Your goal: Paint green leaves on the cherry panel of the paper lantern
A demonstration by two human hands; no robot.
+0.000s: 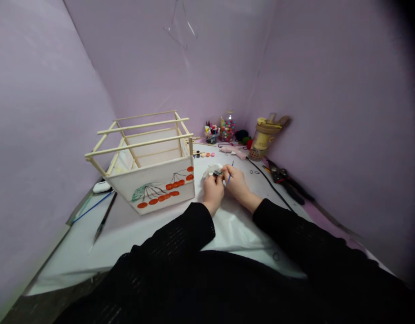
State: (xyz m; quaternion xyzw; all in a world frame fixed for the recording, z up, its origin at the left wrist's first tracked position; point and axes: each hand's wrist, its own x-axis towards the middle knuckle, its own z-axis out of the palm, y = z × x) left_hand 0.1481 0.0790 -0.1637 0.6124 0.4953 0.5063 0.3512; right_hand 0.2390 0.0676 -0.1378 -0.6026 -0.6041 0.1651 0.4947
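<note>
Sitting in a lilac-walled corner, I pinch a small piece (pixel 216 173) in my left hand (pixel 213 191), touching my right hand (pixel 237 182), which grips a thin blue brush (pixel 229 177), over the white sheet (pixel 133 234) beside the wooden frame (pixel 143 144).

Lilac walls all round: the left wall (pixel 32 112) runs in close, and the far wall (pixel 167 67) meets the right wall (pixel 328 90) at a corner. Below them sits a table (pixel 58 243) under a white sheet (pixel 234 229). At near left there's a dark brown strip (pixel 25 308), floor or bare wood, hard to tell. The light is soft and dims toward the right.
</note>
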